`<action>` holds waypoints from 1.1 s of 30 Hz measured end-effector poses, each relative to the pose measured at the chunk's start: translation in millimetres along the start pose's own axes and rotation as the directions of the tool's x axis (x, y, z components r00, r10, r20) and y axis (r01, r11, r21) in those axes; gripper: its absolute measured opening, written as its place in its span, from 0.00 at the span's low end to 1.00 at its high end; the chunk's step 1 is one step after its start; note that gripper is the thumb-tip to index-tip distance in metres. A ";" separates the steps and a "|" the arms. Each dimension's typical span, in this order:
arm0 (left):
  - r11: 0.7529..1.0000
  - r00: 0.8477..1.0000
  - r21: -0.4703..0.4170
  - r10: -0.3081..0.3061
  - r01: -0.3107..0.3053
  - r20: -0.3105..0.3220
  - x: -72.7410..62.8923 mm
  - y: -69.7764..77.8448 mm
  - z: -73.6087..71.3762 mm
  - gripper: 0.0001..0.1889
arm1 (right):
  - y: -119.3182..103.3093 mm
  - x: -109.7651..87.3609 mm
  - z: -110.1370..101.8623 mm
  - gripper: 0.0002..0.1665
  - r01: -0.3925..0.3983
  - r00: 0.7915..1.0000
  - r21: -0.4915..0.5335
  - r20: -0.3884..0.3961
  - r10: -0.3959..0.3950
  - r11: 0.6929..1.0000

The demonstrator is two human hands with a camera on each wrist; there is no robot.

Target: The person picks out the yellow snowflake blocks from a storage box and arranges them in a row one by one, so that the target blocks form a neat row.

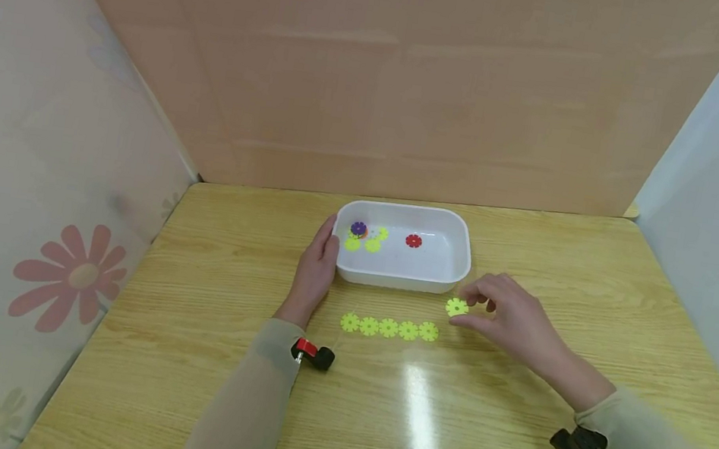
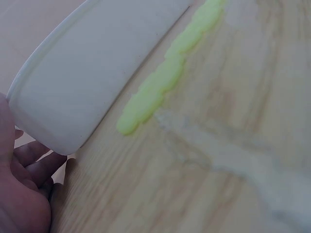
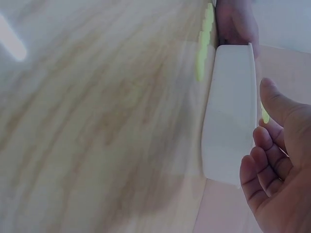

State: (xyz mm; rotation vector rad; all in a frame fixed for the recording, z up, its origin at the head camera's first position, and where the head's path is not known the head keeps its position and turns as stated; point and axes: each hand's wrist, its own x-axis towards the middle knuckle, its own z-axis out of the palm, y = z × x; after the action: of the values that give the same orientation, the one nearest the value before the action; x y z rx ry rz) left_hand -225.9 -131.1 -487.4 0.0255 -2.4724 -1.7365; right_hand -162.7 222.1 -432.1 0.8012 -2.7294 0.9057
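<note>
Between thumb and fingertips my right hand [image 1: 512,319] pinches a yellow-green snowflake disc [image 1: 457,307], just off the near right corner of a white plastic tub [image 1: 396,282]. My left hand [image 1: 314,272] grips the tub's left end, its thumb at the near corner and fingers along the side. In the left wrist view, fingers [image 2: 43,167] curl at the tub's lower corner. Several matching yellow-green discs [image 1: 389,328] form a straight row on the table in front of the tub. In the right wrist view, the pinched disc [image 3: 265,114] is mostly hidden behind the thumb.
Inside the tub lie a red disc [image 1: 414,241], a purple disc [image 1: 358,229] and several yellow-green discs [image 1: 373,245], mostly at the left. The wooden table [image 1: 173,375] meets a brown panel [image 1: 403,108] at the back. Patterned white walls stand on both sides.
</note>
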 end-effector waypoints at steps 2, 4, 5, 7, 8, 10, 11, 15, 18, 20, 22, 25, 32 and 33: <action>1.000 1.000 -0.001 0.002 -0.002 0.000 -0.1 0.3 -0.1 0.31 | 2.2 -3.0 2.7 0.20 0.000 1.000 0.005 0.004 0.000 1.000; 1.000 1.000 -0.003 0.006 -0.006 0.001 0.1 0.1 0.0 0.31 | 4.4 -5.6 5.4 0.20 -0.006 1.000 0.008 0.009 0.006 1.000; 1.000 1.000 -0.003 0.007 -0.007 0.001 0.1 0.2 -0.2 0.31 | 5.5 -6.7 6.8 0.20 -0.011 1.000 0.009 0.014 0.010 1.000; 1.000 1.000 -0.007 0.007 -0.007 0.001 0.5 -0.1 -0.3 0.31 | 8.0 -8.2 9.9 0.20 -0.019 1.000 0.011 0.025 0.019 1.000; 1.000 1.000 -0.008 0.008 -0.008 0.000 0.7 -0.3 -0.3 0.31 | 9.4 -8.9 11.5 0.20 -0.027 0.999 0.011 0.032 0.027 1.000; 1.000 1.000 -0.009 0.006 -0.006 -0.001 0.9 -0.5 -0.4 0.31 | 12.6 -10.3 14.4 0.20 -0.043 0.998 0.009 0.047 0.042 0.999; 1.000 1.000 -0.007 0.005 -0.005 -0.003 1.1 -0.7 -0.5 0.31 | 14.1 -10.9 15.9 0.20 -0.050 0.997 0.006 0.054 0.049 0.999; 1.000 1.000 -0.007 0.006 -0.006 -0.002 1.4 -1.3 -0.5 0.31 | 18.6 -12.6 20.1 0.20 -0.073 0.994 0.003 0.078 0.073 0.997; 1.000 1.000 -0.009 0.004 -0.004 0.000 1.6 -1.4 -0.6 0.31 | 19.9 -12.8 21.8 0.20 -0.090 0.991 0.001 0.100 0.089 0.996; 1.000 1.000 -0.010 0.002 -0.002 -0.002 1.9 -1.4 -0.4 0.31 | 20.8 -12.5 22.9 0.20 -0.098 0.988 0.001 0.117 0.097 0.995; 1.000 1.000 -0.010 0.000 0.000 -0.005 2.1 -1.3 -0.3 0.30 | 21.5 -12.4 23.8 0.19 -0.106 0.985 0.001 0.134 0.105 0.994; 1.000 1.000 -0.008 0.000 0.000 -0.010 2.4 -1.4 0.2 0.30 | 21.8 -12.0 25.4 0.18 -0.107 0.983 0.003 0.150 0.106 0.994; 1.000 1.000 -0.006 0.000 0.000 -0.008 1.9 -2.0 0.5 0.31 | 21.7 -12.0 27.9 0.18 -0.083 0.981 -0.010 0.174 0.084 0.996; 1.000 1.000 -0.005 -0.001 0.001 -0.010 1.9 -2.1 0.6 0.31 | 21.5 -12.1 28.0 0.18 -0.078 0.981 -0.010 0.176 0.078 0.997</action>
State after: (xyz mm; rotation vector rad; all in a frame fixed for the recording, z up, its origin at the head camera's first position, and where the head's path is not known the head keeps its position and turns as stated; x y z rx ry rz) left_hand -228.0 -131.5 -489.4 0.0341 -2.4615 -1.7390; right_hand -163.4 225.3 -469.3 0.8157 -2.9334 0.8843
